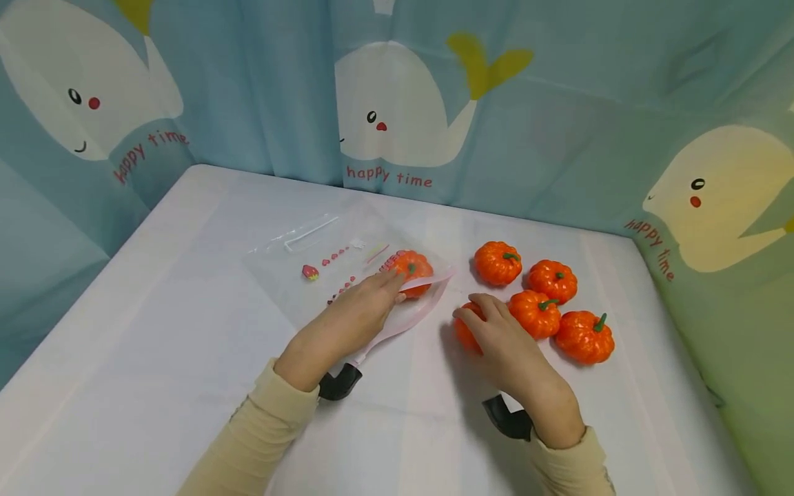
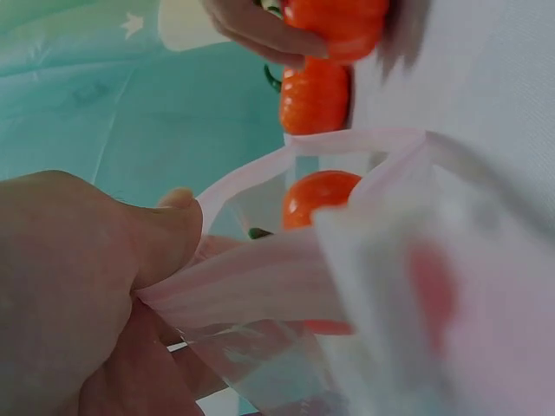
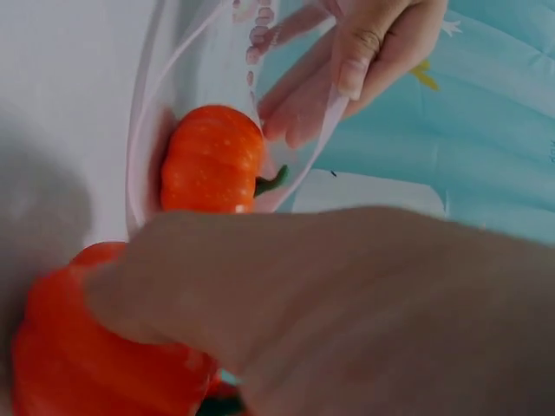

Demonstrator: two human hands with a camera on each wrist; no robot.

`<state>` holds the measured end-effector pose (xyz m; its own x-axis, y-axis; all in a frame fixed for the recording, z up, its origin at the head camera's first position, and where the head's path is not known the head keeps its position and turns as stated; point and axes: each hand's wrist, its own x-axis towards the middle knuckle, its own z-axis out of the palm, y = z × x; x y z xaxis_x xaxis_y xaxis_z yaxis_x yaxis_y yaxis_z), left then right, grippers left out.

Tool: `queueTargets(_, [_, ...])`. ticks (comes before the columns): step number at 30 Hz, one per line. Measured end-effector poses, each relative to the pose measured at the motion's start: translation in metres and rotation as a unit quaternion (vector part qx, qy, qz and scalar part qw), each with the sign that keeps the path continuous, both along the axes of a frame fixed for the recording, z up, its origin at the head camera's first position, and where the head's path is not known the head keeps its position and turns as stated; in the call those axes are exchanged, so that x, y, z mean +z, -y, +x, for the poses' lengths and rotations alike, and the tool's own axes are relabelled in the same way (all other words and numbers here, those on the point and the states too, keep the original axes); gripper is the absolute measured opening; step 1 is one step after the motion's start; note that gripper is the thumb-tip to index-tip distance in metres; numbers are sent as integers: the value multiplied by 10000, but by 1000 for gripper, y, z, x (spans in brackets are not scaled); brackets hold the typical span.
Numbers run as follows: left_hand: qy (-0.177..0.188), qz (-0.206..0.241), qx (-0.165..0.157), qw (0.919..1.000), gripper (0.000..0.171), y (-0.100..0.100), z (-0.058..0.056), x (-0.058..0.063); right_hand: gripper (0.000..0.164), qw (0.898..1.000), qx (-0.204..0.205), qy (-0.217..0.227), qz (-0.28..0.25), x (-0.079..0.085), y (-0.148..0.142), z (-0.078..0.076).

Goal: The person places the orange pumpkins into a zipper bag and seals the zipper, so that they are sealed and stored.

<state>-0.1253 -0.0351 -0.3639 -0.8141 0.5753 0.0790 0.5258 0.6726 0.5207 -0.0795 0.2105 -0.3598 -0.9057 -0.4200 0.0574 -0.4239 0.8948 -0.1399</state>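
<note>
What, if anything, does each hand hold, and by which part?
The left hand pinches the clear bag by its pink rim at the opening; the right hand holds an orange pumpkin by its rounded body.

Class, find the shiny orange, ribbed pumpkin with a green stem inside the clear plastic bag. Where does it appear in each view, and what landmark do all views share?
Head: the bagged pumpkin is slightly right of and below centre.
Left wrist: the bagged pumpkin is near the middle, seen through the bag's open mouth.
Right wrist: the bagged pumpkin is left of and above centre.
Shared landmark: the bag's pale pink rim.
</note>
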Motion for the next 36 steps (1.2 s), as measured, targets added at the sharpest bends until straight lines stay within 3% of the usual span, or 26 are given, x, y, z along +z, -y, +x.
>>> queueTargets(3, [27,0,-12,10000,43,-2,-2,2,55,9999,-67,85,-69,0,3,-3])
queueTargets(6, [128,-73,31,9999,43,-2,-2,2,61,9987,-437,242,-111,1,3,-3])
queueTargets(9, [195,-143,78,9997,42,-2,-1,2,57,9963,-779,314,-196,1,3,-1])
queueTargets(13, [263,-181,137,9994,45,-1,0,2,52,9959,-840,255,-206,1,3,-1])
queueTargets(19, [47,-132,50,9999,44,-2,-1,2,57,9965,-775,223,-204,1,5,-5])
queueTargets(26, [-411,-157,-22,9990,42,0,1,-1,59,9987,-274,26,-434,-7,5,-13])
queueTargets(31, [-374,-340,49,9987,45,-1,2,2,52,9985,25,-248,-479,-6,8,-14])
queueTargets(36, [-723,-428,-11,9965,45,-1,4,0,43,9977,152,-409,-516,-5,11,-13])
